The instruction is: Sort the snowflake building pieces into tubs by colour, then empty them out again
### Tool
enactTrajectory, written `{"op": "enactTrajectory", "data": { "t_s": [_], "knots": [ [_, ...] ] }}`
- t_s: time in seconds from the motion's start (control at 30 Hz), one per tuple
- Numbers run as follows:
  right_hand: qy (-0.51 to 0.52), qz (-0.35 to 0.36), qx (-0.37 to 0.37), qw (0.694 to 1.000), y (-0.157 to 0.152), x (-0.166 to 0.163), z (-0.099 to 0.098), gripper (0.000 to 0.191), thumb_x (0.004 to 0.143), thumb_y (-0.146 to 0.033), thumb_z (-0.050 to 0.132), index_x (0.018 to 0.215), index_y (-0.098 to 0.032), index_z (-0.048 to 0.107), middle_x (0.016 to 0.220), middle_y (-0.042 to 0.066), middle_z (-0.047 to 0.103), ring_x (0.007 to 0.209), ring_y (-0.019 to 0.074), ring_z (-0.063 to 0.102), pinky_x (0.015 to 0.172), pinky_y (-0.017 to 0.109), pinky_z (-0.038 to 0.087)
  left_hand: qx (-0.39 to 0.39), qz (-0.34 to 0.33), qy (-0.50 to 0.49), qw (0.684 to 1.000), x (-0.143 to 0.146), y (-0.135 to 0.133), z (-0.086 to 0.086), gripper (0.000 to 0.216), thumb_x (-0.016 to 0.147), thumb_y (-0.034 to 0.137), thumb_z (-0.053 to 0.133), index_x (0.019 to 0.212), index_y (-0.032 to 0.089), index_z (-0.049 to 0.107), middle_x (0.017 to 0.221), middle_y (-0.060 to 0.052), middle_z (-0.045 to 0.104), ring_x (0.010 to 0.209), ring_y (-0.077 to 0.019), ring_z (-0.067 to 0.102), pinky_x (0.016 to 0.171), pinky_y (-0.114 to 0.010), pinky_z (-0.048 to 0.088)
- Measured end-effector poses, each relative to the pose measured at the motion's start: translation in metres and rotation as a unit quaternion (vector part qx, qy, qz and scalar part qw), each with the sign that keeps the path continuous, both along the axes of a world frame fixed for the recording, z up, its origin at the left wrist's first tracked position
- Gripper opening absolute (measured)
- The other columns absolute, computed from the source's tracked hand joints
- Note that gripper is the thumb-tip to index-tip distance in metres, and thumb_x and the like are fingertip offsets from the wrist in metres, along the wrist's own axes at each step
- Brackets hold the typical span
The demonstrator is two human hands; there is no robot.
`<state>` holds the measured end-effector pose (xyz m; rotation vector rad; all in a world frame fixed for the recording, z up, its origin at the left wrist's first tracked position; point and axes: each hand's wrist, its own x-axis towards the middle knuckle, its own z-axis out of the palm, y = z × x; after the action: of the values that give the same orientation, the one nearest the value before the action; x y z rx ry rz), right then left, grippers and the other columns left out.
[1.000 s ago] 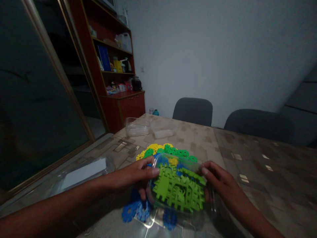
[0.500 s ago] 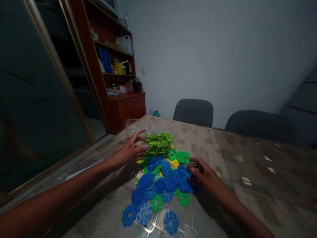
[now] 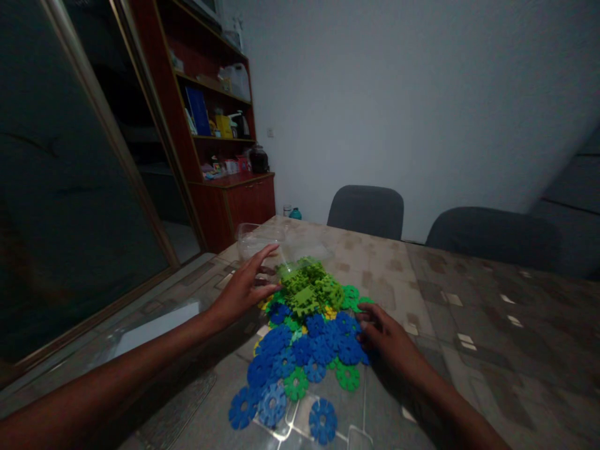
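Observation:
My left hand is at the left side of light-green square interlocking pieces, its thumb and fingers apart. A see-through plastic container lies just behind these pieces; its edges are faint, and I cannot tell whether the hand touches it. The light-green pieces lie loosely heaped on the far part of a pile of notched plastic discs. Blue discs fill the pile's middle and front, with green discs and yellow discs among them. At the pile's right edge my right hand rests with loosely bent, parted fingers.
A patterned table carries everything. Another clear container stands at its far left corner, and a white flat sheet lies left, partly behind my left arm. Two grey chairs stand beyond, with a red shelf cabinet behind left.
The light-green pieces, earlier packed in a block, have tumbled toward me and spread over the discs. Both hands have stayed nearly in place.

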<state>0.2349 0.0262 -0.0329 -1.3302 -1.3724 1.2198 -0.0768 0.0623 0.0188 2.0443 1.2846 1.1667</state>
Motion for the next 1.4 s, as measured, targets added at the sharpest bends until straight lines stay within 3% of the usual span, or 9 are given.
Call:
{"op": "enactTrajectory", "data": {
  "t_s": [0.23,0.37,0.47,0.57,0.73,0.93,1.07,1.2,1.4],
  "knots": [
    [0.0,0.032,0.018,0.999,0.001,-0.009,0.008,0.037,0.073,-0.039,0.062,0.105,-0.021,0.066,0.108,0.009,0.071,0.081,0.0223,0.067,0.074,0.036,0.052,0.157,-0.092,0.133,0.974,-0.01,-0.007,-0.002,0.065,0.091,0.025,0.064,0.146,0.038,0.031,0.15,-0.01,0.04,0.125,-0.0291,0.053,0.093,-0.044,0.054],
    [-0.007,0.028,0.039,0.999,0.006,-0.004,0.005,0.031,0.074,-0.033,0.062,0.102,-0.02,0.069,0.087,0.005,0.072,0.075,0.0217,0.066,0.074,0.035,0.05,0.273,-0.071,0.169,0.945,-0.012,-0.006,0.003,0.066,0.091,0.017,0.063,0.144,0.041,0.031,0.152,-0.008,0.039,0.135,-0.0297,0.044,0.105,-0.05,0.044],
    [-0.009,-0.002,0.051,0.999,0.01,0.006,-0.001,0.028,0.079,-0.035,0.06,0.1,-0.019,0.068,0.082,0.004,0.07,0.073,0.0211,0.064,0.069,0.033,0.049,0.287,-0.055,0.148,0.945,-0.008,-0.007,0.006,0.071,0.09,0.018,0.064,0.145,0.042,0.028,0.152,-0.008,0.038,0.135,-0.0305,0.043,0.099,-0.048,0.049],
    [-0.006,-0.016,0.056,0.998,0.011,0.014,-0.002,0.027,0.082,-0.037,0.059,0.1,-0.02,0.068,0.085,0.004,0.069,0.071,0.0195,0.063,0.065,0.031,0.048,0.237,-0.037,0.087,0.967,0.002,-0.011,0.011,0.071,0.088,0.024,0.067,0.146,0.04,0.029,0.15,-0.01,0.04,0.121,-0.0294,0.056,0.085,-0.04,0.057],
    [-0.003,-0.009,0.055,0.998,0.005,0.02,-0.001,0.025,0.082,-0.036,0.061,0.098,-0.018,0.069,0.08,0.003,0.068,0.066,0.0181,0.062,0.062,0.03,0.046,0.059,0.077,-0.08,0.992,0.008,-0.005,0.028,0.075,0.083,0.038,0.072,0.145,0.033,0.03,0.141,-0.012,0.047,0.095,-0.023,0.067,0.07,-0.032,0.059],
    [0.002,-0.014,0.048,0.999,0.001,0.023,-0.014,0.026,0.082,-0.038,0.061,0.095,-0.017,0.069,0.083,0.005,0.07,0.064,0.0167,0.062,0.058,0.028,0.047,-0.194,0.074,-0.363,0.908,0.01,0.02,0.045,0.039,0.092,0.037,0.063,0.124,0.024,0.044,0.12,-0.01,0.057,0.071,-0.0141,0.072,0.063,-0.025,0.06],
    [-0.032,-0.027,0.064,0.997,0.001,0.027,-0.021,0.032,0.081,-0.045,0.061,0.094,-0.017,0.07,0.079,0.005,0.07,0.063,0.0179,0.063,0.058,0.029,0.048,-0.241,0.08,-0.38,0.89,0.031,0.042,0.047,0.021,0.095,0.034,0.059,0.108,0.021,0.049,0.108,-0.008,0.057,0.07,-0.0151,0.073,0.063,-0.025,0.061],
    [-0.092,-0.054,0.091,0.99,0.007,0.036,-0.021,0.036,0.082,-0.047,0.057,0.099,-0.018,0.07,0.083,0.006,0.072,0.067,0.021,0.065,0.061,0.032,0.051,-0.264,0.119,-0.367,0.884,0.053,0.072,0.048,0.028,0.096,0.034,0.058,0.118,0.019,0.05,0.115,-0.01,0.055,0.076,-0.0167,0.071,0.064,-0.03,0.061],
    [-0.218,-0.154,0.155,0.951,0.047,0.073,-0.014,0.036,0.075,-0.039,0.055,0.102,-0.02,0.069,0.112,0.013,0.069,0.107,0.0321,0.06,0.098,0.047,0.042,-0.287,0.162,-0.326,0.886,0.065,0.111,0.048,0.033,0.095,0.033,0.059,0.124,0.016,0.057,0.123,-0.01,0.06,0.102,-0.0238,0.062,0.085,-0.044,0.055]
  ]
}}
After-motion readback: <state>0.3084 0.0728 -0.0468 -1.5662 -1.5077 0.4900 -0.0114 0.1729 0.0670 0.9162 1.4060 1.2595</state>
